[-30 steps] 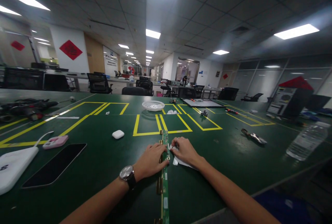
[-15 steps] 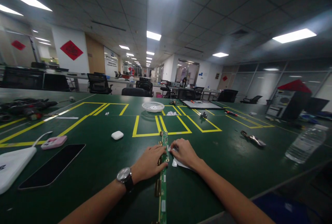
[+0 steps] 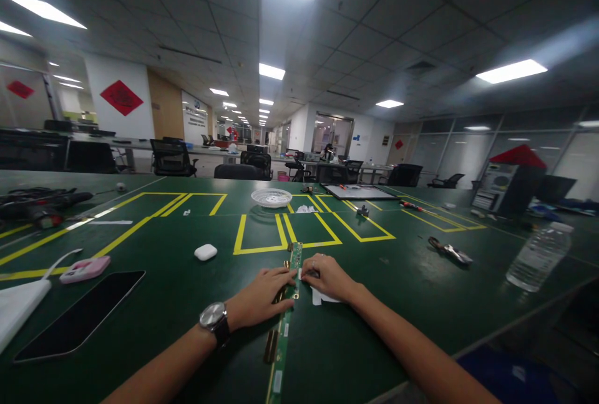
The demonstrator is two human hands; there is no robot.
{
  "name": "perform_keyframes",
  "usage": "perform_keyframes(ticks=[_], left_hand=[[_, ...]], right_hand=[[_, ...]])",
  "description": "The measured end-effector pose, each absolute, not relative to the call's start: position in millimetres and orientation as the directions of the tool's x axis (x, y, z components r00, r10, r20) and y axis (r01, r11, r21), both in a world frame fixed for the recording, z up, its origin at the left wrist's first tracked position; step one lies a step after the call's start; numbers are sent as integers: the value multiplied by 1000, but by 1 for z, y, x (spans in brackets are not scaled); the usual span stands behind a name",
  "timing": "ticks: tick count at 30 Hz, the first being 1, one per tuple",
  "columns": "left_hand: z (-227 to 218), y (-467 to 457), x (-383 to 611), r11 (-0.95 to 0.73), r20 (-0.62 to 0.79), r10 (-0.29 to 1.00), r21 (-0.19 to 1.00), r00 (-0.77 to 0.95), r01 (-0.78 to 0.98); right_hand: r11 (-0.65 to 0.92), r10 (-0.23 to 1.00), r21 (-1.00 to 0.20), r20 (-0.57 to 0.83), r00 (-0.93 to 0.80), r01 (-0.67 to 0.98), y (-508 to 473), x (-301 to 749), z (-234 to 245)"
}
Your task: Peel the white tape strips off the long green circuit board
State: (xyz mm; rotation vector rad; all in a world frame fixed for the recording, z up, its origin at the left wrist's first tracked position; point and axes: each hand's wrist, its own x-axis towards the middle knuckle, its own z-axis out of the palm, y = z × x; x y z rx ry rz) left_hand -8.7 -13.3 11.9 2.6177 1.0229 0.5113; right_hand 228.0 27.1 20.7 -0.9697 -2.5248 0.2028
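A long, narrow green circuit board with brown-gold flexible tabs along its left side runs away from me on the green table. My left hand, with a watch on its wrist, lies across the board, fingers stretched and thumb apart. Opposite, at the board's right edge, my right hand has thumb and fingertips pinched at what looks like a small white sticker. The fingers partly hide it. Beneath my right hand lies a white piece of paper.
Left of my hands are a white earbud case, a dark phone and a pink case. A white basket stands ahead. Rightward lie a metal tool and a water bottle. Yellow tape marks the table.
The view has tilted and shifted slightly. The near end of the circuit board has swung left. My left hand stays on the board, and my right fingertips remain pinched at its edge.
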Motion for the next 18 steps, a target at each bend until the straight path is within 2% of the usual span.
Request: perform_keyframes(ticks=[6,18], left_hand=[[11,-12,-10,-720,217,681,374,699,585],[5,-12,-9,-713,254,693,386,675,586]], right_hand=[[793,609,-322,382,-695,517,32,231,15],[793,608,-362,426,-670,490,33,234,16]])
